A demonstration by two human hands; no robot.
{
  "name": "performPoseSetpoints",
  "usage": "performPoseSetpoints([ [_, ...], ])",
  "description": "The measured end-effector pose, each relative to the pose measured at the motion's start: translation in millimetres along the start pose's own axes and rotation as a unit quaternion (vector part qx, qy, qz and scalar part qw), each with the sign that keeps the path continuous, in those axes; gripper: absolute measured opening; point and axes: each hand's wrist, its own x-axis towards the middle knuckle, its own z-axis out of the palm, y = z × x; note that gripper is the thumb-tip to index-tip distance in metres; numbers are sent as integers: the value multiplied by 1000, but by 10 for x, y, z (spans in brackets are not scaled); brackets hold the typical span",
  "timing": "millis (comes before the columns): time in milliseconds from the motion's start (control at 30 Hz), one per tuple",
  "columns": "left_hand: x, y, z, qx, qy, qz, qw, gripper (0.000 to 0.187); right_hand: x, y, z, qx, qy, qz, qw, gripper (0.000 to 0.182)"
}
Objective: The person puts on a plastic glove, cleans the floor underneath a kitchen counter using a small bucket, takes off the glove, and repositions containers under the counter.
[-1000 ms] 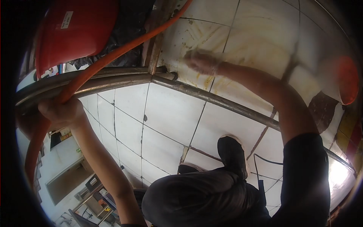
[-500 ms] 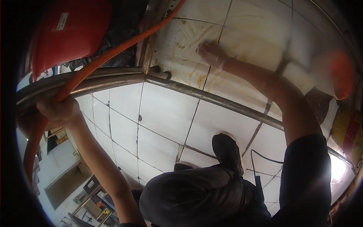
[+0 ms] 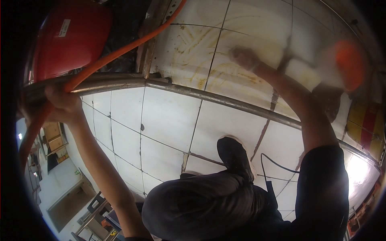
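My left hand (image 3: 64, 102) is wrapped round an orange hose (image 3: 116, 52) beside a metal rail; some of its fingers are hidden behind the hose. The hose runs from the lower left up to the top of the head view. My right hand (image 3: 244, 59) is over a white tiled surface (image 3: 201, 60) with yellow-brown smears and streaks on it. That hand is blurred by motion, so I cannot make out its fingers or anything under them.
A metal pipe frame (image 3: 217, 98) borders the smeared tiles. A red container (image 3: 72, 40) with a white label stands at the upper left. At the right are a blurred orange object (image 3: 350, 66) and a yellow-and-red item (image 3: 366, 128). A black cable (image 3: 273, 160) lies near my shoe (image 3: 233, 156).
My right hand has moved to the right across the smeared tiles. My left hand stays on the hose. The whole view has shifted slightly.
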Motion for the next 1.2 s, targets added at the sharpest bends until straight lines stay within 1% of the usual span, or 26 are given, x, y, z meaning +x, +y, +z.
performPoseSetpoints([
  [67,-10,16,2,-20,-7,-25,999,27,-331,145,34,-31,16,25,999,6],
  [167,-35,50,35,-40,-11,-54,998,22,-688,384,-639,64,-123,95,986,10],
  [200,-47,62,56,-47,-12,-63,997,21,-786,516,-716,18,-206,33,978,11],
  [233,-72,68,68,-54,-14,-74,996,20,-928,667,-828,16,-244,22,969,12],
  [300,-130,73,125,-72,-21,-93,993,18,-1247,965,-1218,33,-254,70,964,14],
  [433,-234,-13,267,-96,-19,-109,989,19,-1751,1504,-2210,27,-234,214,948,19],
  [467,-192,-103,275,-89,0,-75,993,18,-1854,1604,-2414,17,-228,235,945,20],
  [533,-232,-204,331,-73,21,-43,996,17,-2039,1755,-2727,-5,-216,287,933,22],
  [567,-298,-259,382,-61,25,-45,997,16,-2102,1799,-2849,-14,-209,309,928,23],
  [633,-367,-324,502,-28,34,-10,999,16,-2227,1847,-3006,-26,-196,353,914,26],
  [667,-379,-361,514,-4,37,28,999,16,-2260,1851,-3058,-34,-191,370,909,27],
  [733,-486,-364,518,-11,20,21,1000,17,-2305,1839,-3103,-48,-181,408,894,29],
  [767,-582,-300,521,-43,-1,-25,999,17,-2296,1848,-3110,-57,-174,422,888,31],
  [833,-605,-296,529,-93,-24,-80,992,18,-2306,1815,-3094,-83,-163,450,874,33],
  [867,-573,-345,545,-110,-27,-90,989,19,-2295,1811,-3060,-105,-157,461,867,35],
  [933,-543,-406,547,-110,-27,-84,990,20,-2266,1727,-2901,-163,-139,481,850,37],
  [1033,-517,-392,547,-58,-17,-39,997,23,-2228,1588,-2580,-247,-114,481,834,41],
  [1067,-523,-384,538,-43,-15,-22,999,24,-2207,1518,-2529,-262,-105,469,837,42],
  [1100,-529,-378,540,-49,-21,-28,998,25,-2194,1473,-2510,-278,-86,455,841,43],
  [1133,-533,-371,541,-55,-27,-35,998,26,-2199,1419,-2507,-297,-59,432,849,45],
  [1167,-562,-352,533,-80,-41,-69,994,27,-2238,1424,-2480,-345,5,395,852,45],
  [1200,-554,-340,540,-85,-34,-72,993,29,-2296,1446,-2436,-391,69,357,846,46],
])
